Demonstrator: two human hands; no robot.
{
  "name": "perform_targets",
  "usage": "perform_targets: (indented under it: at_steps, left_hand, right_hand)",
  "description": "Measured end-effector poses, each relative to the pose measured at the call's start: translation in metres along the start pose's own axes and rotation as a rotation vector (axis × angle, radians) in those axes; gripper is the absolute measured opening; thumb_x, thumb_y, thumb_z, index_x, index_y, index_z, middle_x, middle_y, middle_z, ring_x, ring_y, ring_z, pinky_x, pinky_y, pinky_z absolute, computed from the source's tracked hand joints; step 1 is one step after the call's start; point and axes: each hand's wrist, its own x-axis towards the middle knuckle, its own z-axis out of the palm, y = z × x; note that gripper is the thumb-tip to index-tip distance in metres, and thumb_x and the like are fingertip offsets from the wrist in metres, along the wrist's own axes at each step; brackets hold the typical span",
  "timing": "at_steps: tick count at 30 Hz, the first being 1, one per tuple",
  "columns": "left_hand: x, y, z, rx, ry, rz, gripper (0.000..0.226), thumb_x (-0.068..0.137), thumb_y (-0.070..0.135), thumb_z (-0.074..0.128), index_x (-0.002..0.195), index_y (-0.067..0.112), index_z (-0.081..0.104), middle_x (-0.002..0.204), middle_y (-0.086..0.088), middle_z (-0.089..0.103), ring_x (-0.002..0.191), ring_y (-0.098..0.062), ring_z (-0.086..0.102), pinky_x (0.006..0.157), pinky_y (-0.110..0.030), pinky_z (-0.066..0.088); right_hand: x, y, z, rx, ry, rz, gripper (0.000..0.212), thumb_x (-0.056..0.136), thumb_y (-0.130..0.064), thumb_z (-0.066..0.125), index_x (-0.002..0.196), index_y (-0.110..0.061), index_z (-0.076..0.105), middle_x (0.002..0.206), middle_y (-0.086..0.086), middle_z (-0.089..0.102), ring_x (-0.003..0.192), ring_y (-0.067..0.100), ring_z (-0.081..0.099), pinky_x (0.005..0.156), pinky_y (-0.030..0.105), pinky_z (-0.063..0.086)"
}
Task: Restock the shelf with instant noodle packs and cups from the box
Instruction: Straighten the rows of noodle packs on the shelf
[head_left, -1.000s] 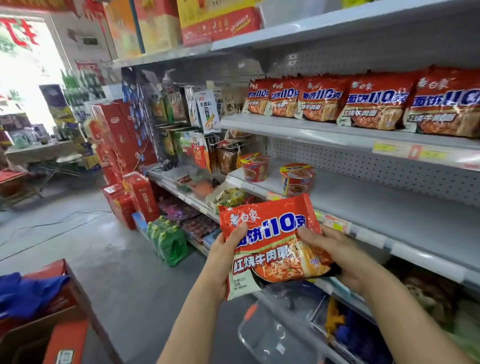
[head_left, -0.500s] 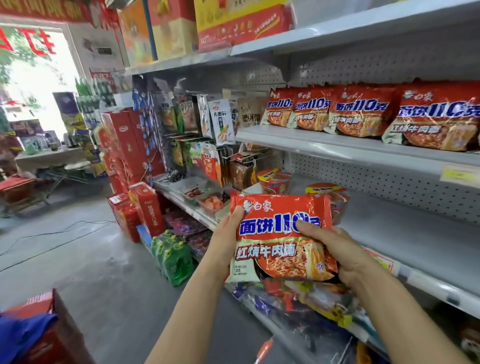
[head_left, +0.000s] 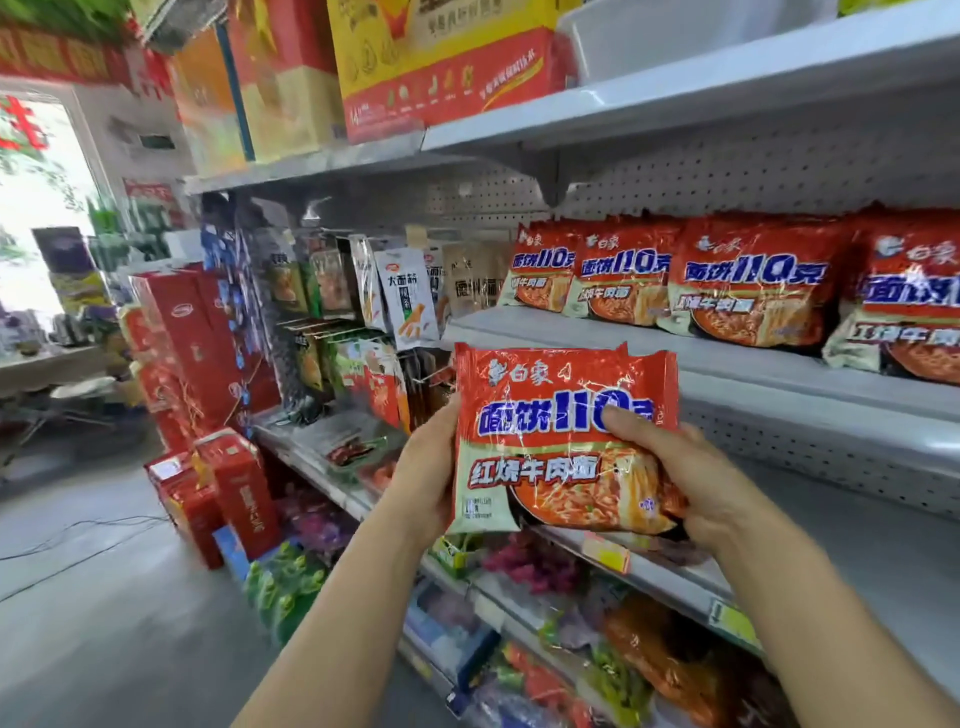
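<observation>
Between both hands, in front of the shelving: one red noodle pack (head_left: 563, 441), held upright and facing the camera, just below and left of the row of matching packs (head_left: 727, 280) on the upper shelf (head_left: 675, 358). Left hand (head_left: 431, 467) clamped on the pack's left edge, thumb hidden behind the wrapper; right hand (head_left: 691, 483) clamped on the lower right corner, thumb (head_left: 623, 421) pressed across the front. Both grips firm on the pack, neither free.

Likely trouble from here: slippery film sliding out of a corner-only grip during the lift; noodle block cracking under a hard squeeze; pack toppling forward if stood on the bare front strip of the shelf with nothing behind it; neighbours in the row nudged or knocked flat by a careless push from the left end.

Around: hanging snack bags (head_left: 405, 296) close to the row's left end, apt to catch a hand swinging in from that side. Lower shelf (head_left: 831, 561) mostly bare, its price tag (head_left: 605, 553) on the rail. Stacked red cartons (head_left: 208, 332) beside the aisle, well apart. No supply box or cups visible.
</observation>
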Motion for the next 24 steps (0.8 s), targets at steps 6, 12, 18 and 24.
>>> perform_targets:
  at_steps: [6,12,18,24]
  left_hand:
    - [0.061,0.025,-0.001,0.107,-0.179,0.027,0.042,0.096,0.032,0.062,0.125,0.002,0.062,0.123,-0.025,0.065,0.115,-0.044,0.060,0.104,-0.063,0.041]
    - [0.122,0.044,0.000,0.101,-0.297,0.069,0.021,0.095,0.018,0.059,0.106,0.001,0.065,0.102,-0.019,0.072,0.086,-0.027,0.071,0.090,-0.049,0.055]
    - [0.198,0.071,0.000,0.050,-0.376,0.189,0.025,0.086,0.020,0.065,0.104,0.003,0.064,0.091,-0.015,0.074,0.075,-0.022,0.072,0.073,-0.037,0.061]
    - [0.279,0.112,-0.022,0.126,-0.422,0.218,0.026,0.081,0.019,0.069,0.104,0.008,0.065,0.097,-0.011,0.075,0.083,-0.024,0.072,0.075,-0.040,0.060]
  right_hand:
    - [0.037,-0.029,-0.006,-0.051,0.024,-0.103,0.044,0.064,-0.028,0.076,0.104,-0.015,0.068,0.089,0.010,0.076,0.072,0.025,0.074,0.056,0.033,0.059]
    - [0.075,-0.045,-0.007,-0.079,0.098,-0.151,0.051,0.061,-0.033,0.076,0.108,-0.015,0.067,0.092,0.008,0.076,0.077,0.024,0.074,0.061,0.032,0.059]
    - [0.125,-0.059,0.001,0.003,0.243,-0.252,0.051,0.061,-0.030,0.079,0.109,-0.016,0.067,0.090,0.007,0.076,0.075,0.022,0.074,0.058,0.035,0.060]
    - [0.174,-0.075,0.012,0.039,0.477,-0.240,0.078,0.051,-0.040,0.085,0.119,-0.011,0.063,0.082,0.005,0.076,0.066,0.020,0.074,0.050,0.031,0.056]
